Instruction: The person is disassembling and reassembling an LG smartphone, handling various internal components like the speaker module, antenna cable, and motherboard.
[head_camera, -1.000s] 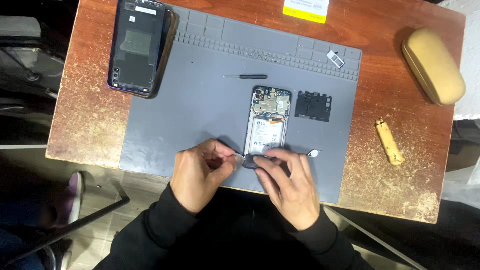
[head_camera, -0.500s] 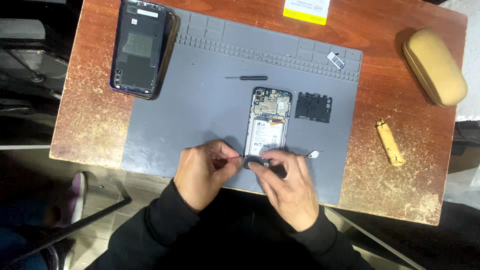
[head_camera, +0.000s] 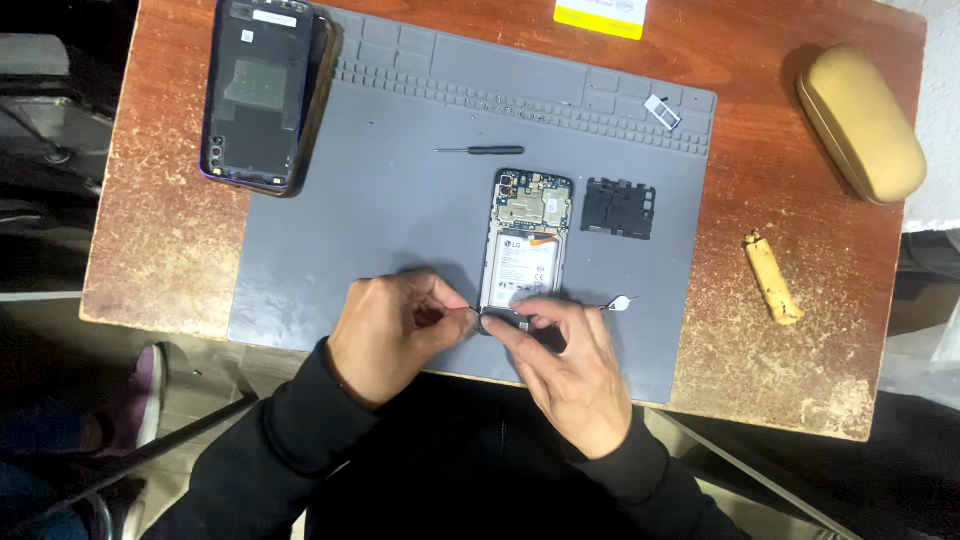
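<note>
Head view: at lower centre, the left hand (head_camera: 395, 330) and right hand (head_camera: 570, 365) pinch together at the bottom edge of the opened phone (head_camera: 525, 250), which lies mid-frame on the grey mat (head_camera: 400, 200).

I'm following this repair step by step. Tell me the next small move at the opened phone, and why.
Probably lift gently at the bottom edge of the opened phone. Both the left hand and right hand pinch there, on the grey mat. What they grip is too small to tell.
</note>
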